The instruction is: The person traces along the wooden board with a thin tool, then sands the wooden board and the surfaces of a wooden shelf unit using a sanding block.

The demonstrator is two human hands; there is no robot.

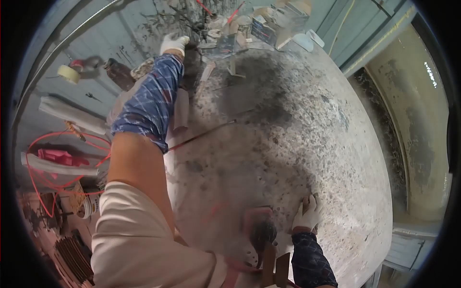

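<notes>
Fingers of right hand rest half-curled on speckled surface; left hand: cannot tell.

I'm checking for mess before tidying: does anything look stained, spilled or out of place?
Yes: black streaks mar the blue-grey panels by the left hand, and a dark blotch breaks the pale speckled surface; stain or shadow, I cannot tell.

Your white gloves look like matt cloth, your blue sleeve covers like creased fabric; your work surface appears rough and matt, the pink object like plastic.
</notes>
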